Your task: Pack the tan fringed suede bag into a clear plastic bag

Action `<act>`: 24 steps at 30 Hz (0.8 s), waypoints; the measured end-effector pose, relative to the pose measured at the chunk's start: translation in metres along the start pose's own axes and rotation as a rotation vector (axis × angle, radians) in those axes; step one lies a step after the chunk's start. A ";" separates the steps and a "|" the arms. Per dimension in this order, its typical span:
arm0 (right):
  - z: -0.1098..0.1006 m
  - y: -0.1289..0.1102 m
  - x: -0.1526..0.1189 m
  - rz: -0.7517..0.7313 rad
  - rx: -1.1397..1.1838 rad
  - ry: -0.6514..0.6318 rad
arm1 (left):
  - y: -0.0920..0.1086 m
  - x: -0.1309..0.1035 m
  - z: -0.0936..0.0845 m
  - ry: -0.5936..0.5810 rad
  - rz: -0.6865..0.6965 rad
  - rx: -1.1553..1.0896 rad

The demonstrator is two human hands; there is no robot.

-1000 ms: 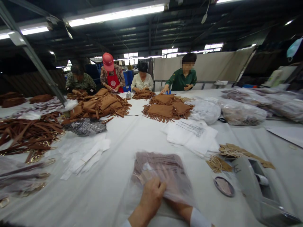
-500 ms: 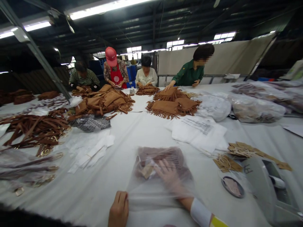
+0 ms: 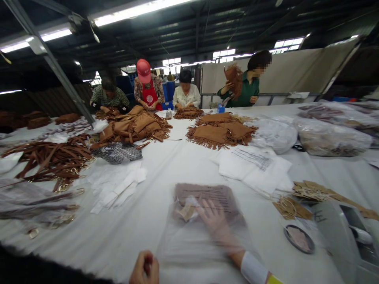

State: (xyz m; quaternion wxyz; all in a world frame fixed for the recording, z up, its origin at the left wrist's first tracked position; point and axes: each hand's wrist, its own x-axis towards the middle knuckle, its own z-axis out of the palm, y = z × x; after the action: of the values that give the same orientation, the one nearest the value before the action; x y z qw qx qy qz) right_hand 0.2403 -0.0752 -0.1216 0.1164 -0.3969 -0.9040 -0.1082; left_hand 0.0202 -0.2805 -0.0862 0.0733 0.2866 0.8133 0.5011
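Note:
A clear plastic bag (image 3: 180,240) lies flat on the white table, with a brown item (image 3: 189,191) and a tan tag (image 3: 187,212) inside. My right hand (image 3: 213,219) reaches into the bag under the film, fingers spread flat over the brown item. Close to the bag's lower left corner is my left hand (image 3: 145,268), its fingers curled with thumb and forefinger near each other. Whether it pinches any of the film cannot be made out.
Brown straps (image 3: 50,161) and white sheets (image 3: 115,185) lie left. Printed white bags (image 3: 254,167), tan tags (image 3: 319,193), a round dish (image 3: 299,239) and a grey machine (image 3: 340,236) are right. Fringed brown bags (image 3: 211,134) lie ahead. Several people work across the table.
My left hand has moved slightly down and its grip looks looser. The bag lies flatter. Across the table, the person in green has lifted a brown fringed bag.

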 end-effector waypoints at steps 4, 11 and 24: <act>-0.003 0.002 0.000 -0.027 0.005 0.027 | 0.053 0.093 0.029 -0.382 -0.207 -0.216; 0.004 0.002 -0.003 -0.020 -0.029 0.047 | 0.100 0.152 0.142 -0.481 -0.060 -0.143; -0.017 -0.002 0.000 -0.056 -0.055 -0.037 | 0.096 0.094 0.068 -0.657 0.645 0.052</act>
State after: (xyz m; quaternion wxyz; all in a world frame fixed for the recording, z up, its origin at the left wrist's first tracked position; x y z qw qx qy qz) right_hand 0.2411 -0.0817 -0.1057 0.0856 -0.3766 -0.9134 -0.1285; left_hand 0.0076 -0.1451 -0.0208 0.1605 0.6703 0.6285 0.3604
